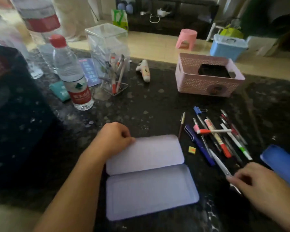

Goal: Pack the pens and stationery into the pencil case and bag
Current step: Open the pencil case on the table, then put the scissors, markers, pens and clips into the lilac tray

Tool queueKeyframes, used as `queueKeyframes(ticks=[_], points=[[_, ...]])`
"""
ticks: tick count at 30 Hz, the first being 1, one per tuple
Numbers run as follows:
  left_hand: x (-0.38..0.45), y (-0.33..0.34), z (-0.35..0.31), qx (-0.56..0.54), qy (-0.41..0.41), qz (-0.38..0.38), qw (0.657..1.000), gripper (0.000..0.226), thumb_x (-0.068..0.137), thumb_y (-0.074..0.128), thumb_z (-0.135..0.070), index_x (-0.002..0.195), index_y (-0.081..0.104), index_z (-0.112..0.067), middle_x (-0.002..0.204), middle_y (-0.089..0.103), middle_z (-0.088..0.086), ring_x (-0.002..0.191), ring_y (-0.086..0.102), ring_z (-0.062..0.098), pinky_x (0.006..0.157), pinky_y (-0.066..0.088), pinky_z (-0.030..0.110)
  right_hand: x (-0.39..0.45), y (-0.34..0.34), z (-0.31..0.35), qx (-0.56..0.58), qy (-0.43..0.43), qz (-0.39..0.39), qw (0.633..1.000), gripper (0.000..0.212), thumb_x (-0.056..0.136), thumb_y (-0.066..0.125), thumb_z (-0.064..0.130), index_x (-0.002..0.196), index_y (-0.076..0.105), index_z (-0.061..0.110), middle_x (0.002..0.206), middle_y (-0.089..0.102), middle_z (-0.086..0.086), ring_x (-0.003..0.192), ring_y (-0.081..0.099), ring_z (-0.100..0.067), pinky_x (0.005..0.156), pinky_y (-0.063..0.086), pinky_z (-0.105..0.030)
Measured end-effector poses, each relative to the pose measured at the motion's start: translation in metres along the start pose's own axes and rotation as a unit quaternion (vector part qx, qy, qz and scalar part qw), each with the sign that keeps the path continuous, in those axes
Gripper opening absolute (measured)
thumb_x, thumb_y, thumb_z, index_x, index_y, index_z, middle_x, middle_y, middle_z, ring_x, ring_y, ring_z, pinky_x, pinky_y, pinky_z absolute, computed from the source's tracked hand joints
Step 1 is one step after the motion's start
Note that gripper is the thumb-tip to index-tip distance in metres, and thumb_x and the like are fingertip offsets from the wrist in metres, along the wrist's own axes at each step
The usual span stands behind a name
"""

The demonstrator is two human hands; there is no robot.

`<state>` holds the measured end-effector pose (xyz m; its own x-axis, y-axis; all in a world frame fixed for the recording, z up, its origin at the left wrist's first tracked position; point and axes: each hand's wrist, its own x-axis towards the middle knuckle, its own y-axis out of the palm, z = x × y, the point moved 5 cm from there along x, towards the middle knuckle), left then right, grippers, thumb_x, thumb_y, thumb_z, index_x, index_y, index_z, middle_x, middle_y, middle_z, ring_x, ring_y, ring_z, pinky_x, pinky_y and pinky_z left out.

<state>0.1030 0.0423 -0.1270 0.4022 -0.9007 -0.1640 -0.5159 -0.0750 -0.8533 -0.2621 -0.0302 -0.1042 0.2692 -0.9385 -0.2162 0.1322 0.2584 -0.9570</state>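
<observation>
The left hand [115, 139] pinched the open pencil case's [149, 178] lid; right of it, the right hand [251, 180] gripped one pair of scissors [222, 166].

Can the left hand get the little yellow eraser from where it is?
Probably not easily. The left hand holds the far left corner of the open pencil case, and the yellow eraser lies past the case's right side. The right hand is nearer.

Dark speckled countertop [141, 106] bears open pencil case [149, 190], pens [221, 138], pink basket [208, 84].
</observation>
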Motion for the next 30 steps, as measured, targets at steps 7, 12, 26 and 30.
queueKeyframes(ticks=[7,12,26,30], points=[[0.000,0.004,0.000,-0.043,0.024,-0.020,0.999,0.013,0.080,0.070,-0.033,0.069,0.071,-0.025,0.071,0.068,-0.007,0.068,0.061,0.008,0.062,0.045,0.022,-0.058,-0.014,0.010,0.308,0.061,0.025,0.949,0.052,0.060,0.052,0.079,0.079,0.071,0.034,0.066,0.070,-0.003,0.053,0.063,-0.012,0.051,0.052,-0.038],[-0.001,0.005,-0.004,-0.043,0.055,-0.030,0.997,0.011,0.080,0.070,-0.035,0.072,0.070,-0.028,0.073,0.067,-0.008,0.070,0.061,0.009,0.064,0.050,0.027,-0.076,0.038,0.116,0.539,0.124,0.173,0.815,0.021,0.079,0.070,0.008,0.061,0.066,-0.001,0.046,0.052,-0.015,0.029,0.044,-0.019,0.034,0.025,-0.015],[-0.005,-0.005,-0.005,-0.091,0.083,-0.041,0.992,0.006,0.080,0.073,-0.031,0.078,0.074,-0.024,0.076,0.069,-0.006,0.071,0.061,0.007,0.067,0.050,0.025,-0.073,0.074,0.187,0.481,0.149,0.268,0.821,0.017,0.091,0.058,0.012,0.078,0.065,0.004,0.054,0.065,-0.010,0.038,0.058,-0.019,0.031,0.032,-0.020],[-0.006,-0.007,0.001,-0.096,0.079,-0.039,0.991,0.004,0.079,0.074,-0.028,0.080,0.076,-0.024,0.077,0.068,-0.008,0.072,0.060,0.004,0.071,0.048,0.023,-0.059,0.057,0.180,0.227,-0.077,0.104,0.965,0.010,0.087,0.061,0.033,0.092,0.068,0.026,0.087,0.068,0.008,0.072,0.060,-0.002,0.064,0.053,-0.021]])
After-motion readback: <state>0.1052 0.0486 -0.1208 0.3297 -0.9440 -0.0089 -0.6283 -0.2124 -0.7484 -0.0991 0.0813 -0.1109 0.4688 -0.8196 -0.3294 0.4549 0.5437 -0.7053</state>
